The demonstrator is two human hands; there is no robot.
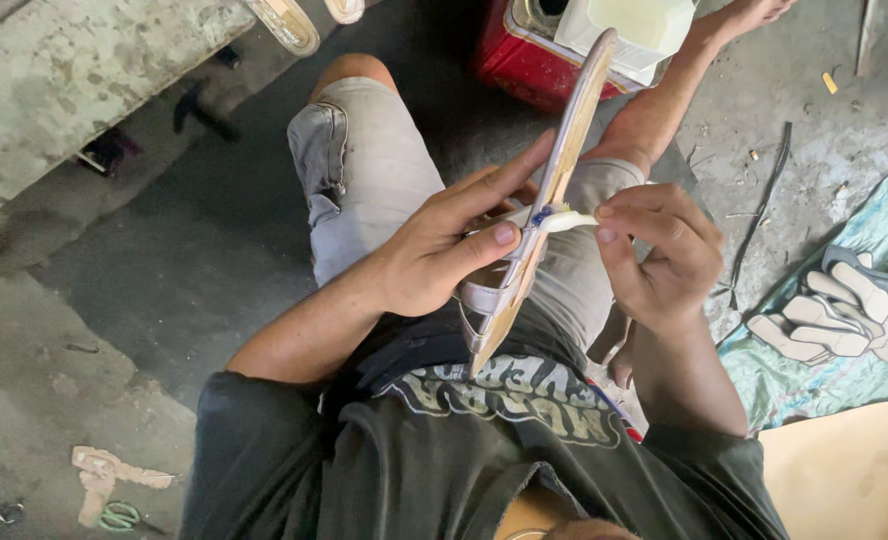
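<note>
I sit with a tan sandal sole (576,110) held on edge over my lap, its silver-grey straps (484,300) hanging on the side toward my left hand. My left hand (444,250) grips the sole around its middle, thumb pressed against the straps. My right hand (659,250) pinches a small white strap end (569,220) that pokes through the sole beside a blue mark. My grey shorts and dark shirt fill the space below.
A red box (524,60) with a white container (634,25) on it stands by my feet. A pile of white soles (844,310) lies on a teal cloth (864,230) at right. A concrete slab (74,70) is at top left, scraps on the floor.
</note>
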